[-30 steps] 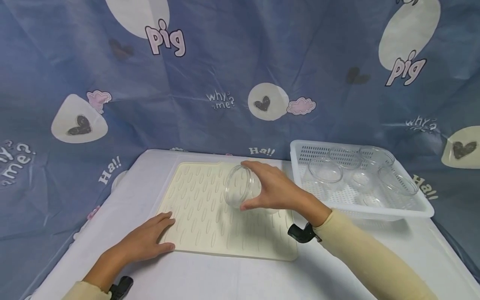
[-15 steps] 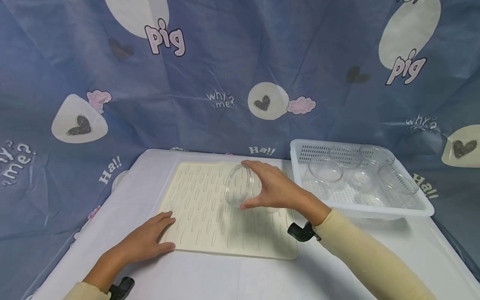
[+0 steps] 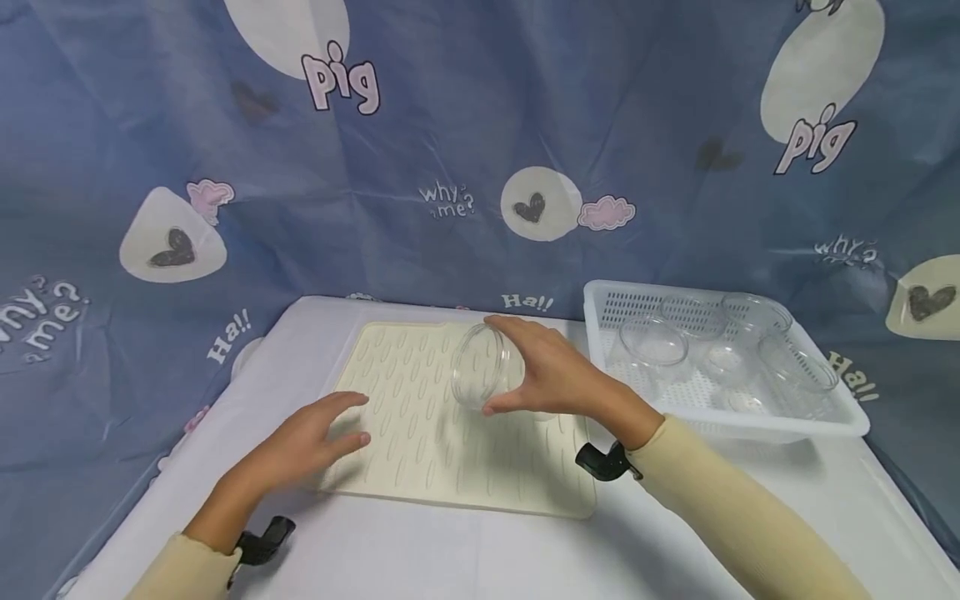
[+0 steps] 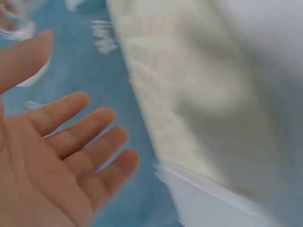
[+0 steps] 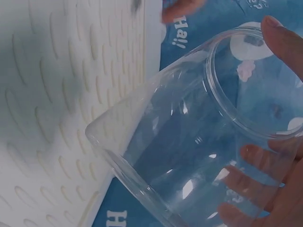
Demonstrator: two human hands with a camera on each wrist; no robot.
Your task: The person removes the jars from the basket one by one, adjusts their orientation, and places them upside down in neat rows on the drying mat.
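In the head view the right hand [image 3: 551, 367] grips a clear round container [image 3: 477, 367], tilted on its side above the cream ridged mat [image 3: 420, 450]. The right wrist view shows the transparent container [image 5: 180, 142] with thumb and fingers around its rim end; it looks empty. Over the mat's left edge, the left hand [image 3: 300, 442] is held with fingers spread, holding nothing. Its palm and extended fingers [image 4: 106, 142] show in the left wrist view, beside the blurred mat [image 4: 180, 94].
A white perforated basket [image 3: 592, 333] stands at the right with several clear round containers [image 3: 654, 342] in it. A white cloth [image 3: 405, 550] covers the table. Behind hangs a blue printed curtain [image 3: 420, 100].
The left hand has lifted off the mat's left edge and moved up and slightly right, its fingers spread. The right hand and its container have hardly moved.
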